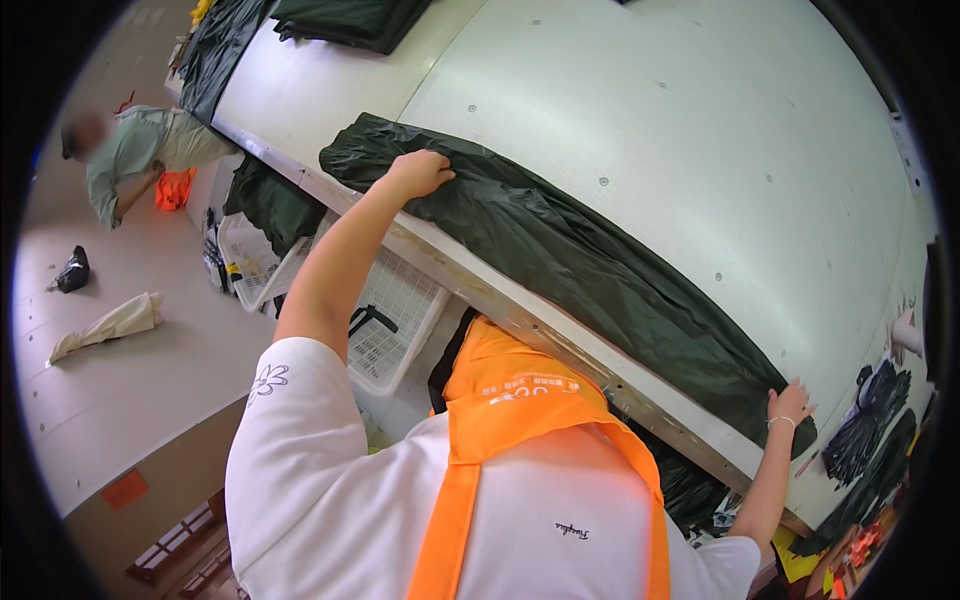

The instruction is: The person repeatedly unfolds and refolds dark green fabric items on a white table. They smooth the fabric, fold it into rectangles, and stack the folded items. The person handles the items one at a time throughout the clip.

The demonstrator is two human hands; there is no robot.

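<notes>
A long folded strip of shiny dark green fabric [570, 245] lies along the near edge of the pale worktable [640, 110]. Toward its left end, my left hand [420, 174] is closed on the cloth, fingers curled at the upper edge. My right arm reaches far out to the other end. There my right hand [790, 403] rests on the fabric with its fingers apart. Wrinkles run along the strip, and its left end is bunched.
More folded dark green fabric [350, 22] lies at the table's far left. White plastic baskets [400, 325] stand below the edge on my left. A bundle of black material [868, 420] lies at the far right. A co-worker [140, 150] is beyond the table's left side.
</notes>
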